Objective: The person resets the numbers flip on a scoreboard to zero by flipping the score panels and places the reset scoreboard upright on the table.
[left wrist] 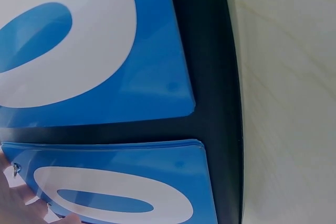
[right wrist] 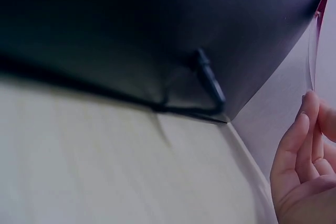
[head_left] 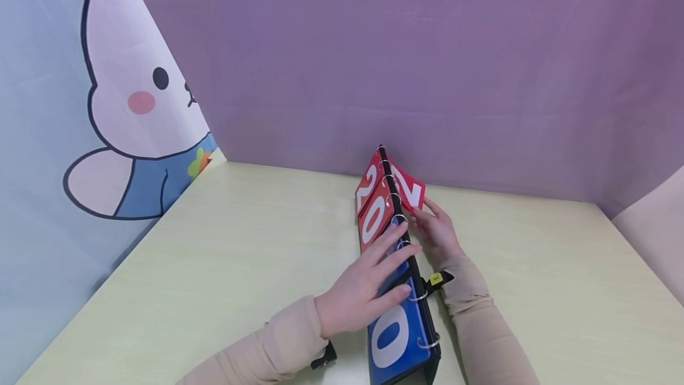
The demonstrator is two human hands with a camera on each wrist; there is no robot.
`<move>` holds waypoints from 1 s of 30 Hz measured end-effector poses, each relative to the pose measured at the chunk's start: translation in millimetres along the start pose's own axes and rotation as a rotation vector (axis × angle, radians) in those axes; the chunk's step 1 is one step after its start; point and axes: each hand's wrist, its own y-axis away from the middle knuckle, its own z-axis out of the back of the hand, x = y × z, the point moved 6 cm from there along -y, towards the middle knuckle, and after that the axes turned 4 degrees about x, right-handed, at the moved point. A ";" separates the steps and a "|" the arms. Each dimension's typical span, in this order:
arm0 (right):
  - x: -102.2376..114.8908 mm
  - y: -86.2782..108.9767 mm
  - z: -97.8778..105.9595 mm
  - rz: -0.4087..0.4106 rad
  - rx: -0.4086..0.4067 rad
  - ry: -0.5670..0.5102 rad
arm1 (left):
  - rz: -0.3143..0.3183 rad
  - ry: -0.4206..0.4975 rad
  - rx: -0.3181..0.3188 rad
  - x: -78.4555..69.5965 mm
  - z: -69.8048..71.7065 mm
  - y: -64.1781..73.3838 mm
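Note:
A tabletop flip scoreboard point(head_left: 416, 266) with a black frame and metal rings stands lengthwise, away from me. Its red cards point(head_left: 372, 218), reading 2 and 0, are at the far end, with blue cards point(head_left: 390, 337) showing 0 at the near end. My left hand point(head_left: 360, 290) rests across the blue section, fingers spread and fairly straight over the top edge. Behind the board, my right hand point(head_left: 438, 233) pinches a lifted red card point(head_left: 408, 188) with a white numeral. In the right wrist view, fingertips point(right wrist: 310, 103) hold that card's thin edge.
The scoreboard stands on a pale tabletop point(head_left: 256, 242). A purple cloth backdrop point(head_left: 401, 64) rises behind it. A cartoon rabbit sheet point(head_left: 123, 106) hangs at the left. A black prop leg point(right wrist: 210, 85) shows at the board's back.

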 end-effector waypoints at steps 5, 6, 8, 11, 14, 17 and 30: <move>1.6 -3.0 0.4 0.067 -0.024 0.060 | 0.014 0.012 0.003 0.9 0.0 0.0; 2.1 -3.5 0.3 0.080 -0.030 0.072 | 0.015 0.013 0.004 1.0 0.1 0.2; 2.1 -4.5 0.1 0.095 -0.035 0.078 | 0.017 0.012 0.005 1.2 0.2 0.3; 1.3 -5.6 0.3 0.092 -0.043 0.062 | 0.017 0.011 0.006 1.2 0.7 0.3; 0.6 -6.4 0.8 0.078 -0.049 0.019 | 0.014 0.007 0.004 0.6 1.7 0.2; 0.3 -5.6 0.4 0.045 -0.037 -0.034 | 0.015 0.008 0.005 0.5 2.2 0.3; 33.3 -1.4 10.5 0.103 -0.010 -0.169 | 0.019 0.027 0.016 1.3 0.1 -0.1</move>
